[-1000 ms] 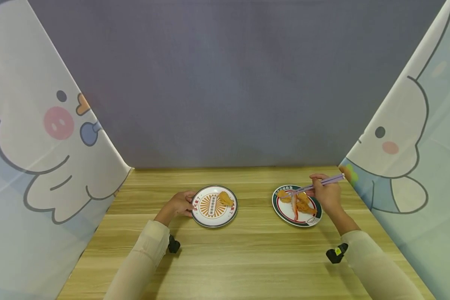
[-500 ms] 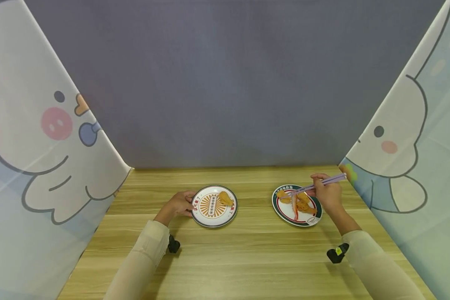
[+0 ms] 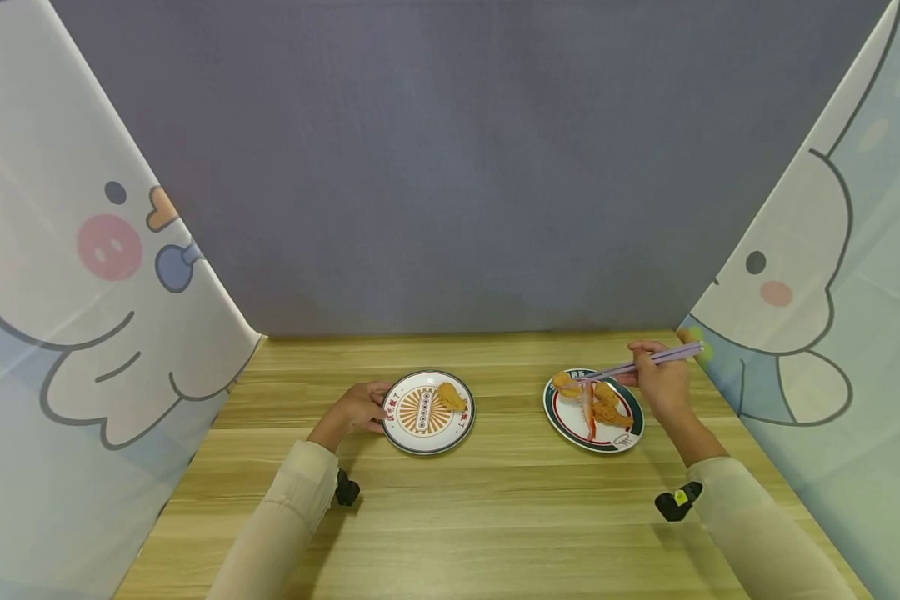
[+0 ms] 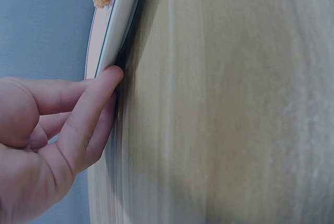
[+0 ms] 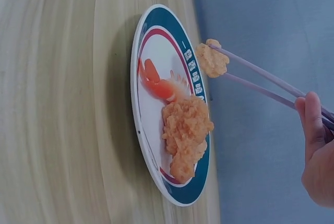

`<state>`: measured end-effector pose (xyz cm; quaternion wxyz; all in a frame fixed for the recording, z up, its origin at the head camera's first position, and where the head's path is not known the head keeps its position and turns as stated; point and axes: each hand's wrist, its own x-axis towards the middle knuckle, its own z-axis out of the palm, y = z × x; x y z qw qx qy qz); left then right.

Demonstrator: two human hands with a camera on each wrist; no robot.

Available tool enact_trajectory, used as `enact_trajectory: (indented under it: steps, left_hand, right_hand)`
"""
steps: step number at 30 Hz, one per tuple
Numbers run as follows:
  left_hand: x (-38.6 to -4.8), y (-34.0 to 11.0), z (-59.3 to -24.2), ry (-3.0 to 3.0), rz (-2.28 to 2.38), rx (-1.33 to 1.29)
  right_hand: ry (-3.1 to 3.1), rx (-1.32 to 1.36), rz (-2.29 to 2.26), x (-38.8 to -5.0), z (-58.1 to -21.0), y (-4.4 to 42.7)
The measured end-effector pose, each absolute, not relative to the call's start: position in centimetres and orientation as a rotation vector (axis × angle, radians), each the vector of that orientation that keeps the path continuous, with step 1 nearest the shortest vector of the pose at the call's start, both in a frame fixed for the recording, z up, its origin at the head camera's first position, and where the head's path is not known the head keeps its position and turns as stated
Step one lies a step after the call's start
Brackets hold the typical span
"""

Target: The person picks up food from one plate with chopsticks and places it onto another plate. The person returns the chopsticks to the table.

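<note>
My left hand (image 3: 362, 406) pinches the left rim of a white plate (image 3: 418, 445) with an orange sunburst, thumb and fingers at the edge in the left wrist view. One piece of fried chicken (image 3: 451, 397) lies on that plate. My right hand (image 3: 663, 385) holds lilac chopsticks (image 3: 673, 354) over a green-rimmed plate (image 3: 570, 434) on the right. Between their tips is a fried nugget (image 5: 211, 59), which the right wrist view shows raised above the plate. Still on that plate are a red-and-white shrimp (image 5: 163, 87) and more fried chicken (image 5: 183, 134).
Both plates stand on a wood-grain table (image 3: 495, 517), with bare wood between them. A grey cloth wall (image 3: 465, 167) rises behind the table. Printed cartoon panels flank it, the left panel (image 3: 195, 358) and the right panel (image 3: 877, 467).
My right hand has shifted slightly up and right with the chopsticks, and the nugget between their tips has come up a little. My left hand and its plate stay put.
</note>
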<state>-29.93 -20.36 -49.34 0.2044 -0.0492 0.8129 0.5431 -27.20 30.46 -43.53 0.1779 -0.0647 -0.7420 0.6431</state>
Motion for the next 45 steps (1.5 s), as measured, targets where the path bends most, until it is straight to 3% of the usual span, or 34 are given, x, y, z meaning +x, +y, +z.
enact_trajectory:
  steps: [23,45]
  left_hand:
    - [-29.9,-20.4,-49.5,2.255,1.536,-0.131]
    - [-30.0,-20.5,-49.6,2.263,1.52,-0.116]
  right_hand:
    - [-2.03,-0.154,2.029,-26.9,-41.8,26.3]
    - [-2.135,-0.189,2.007,-28.2,-42.8,23.6]
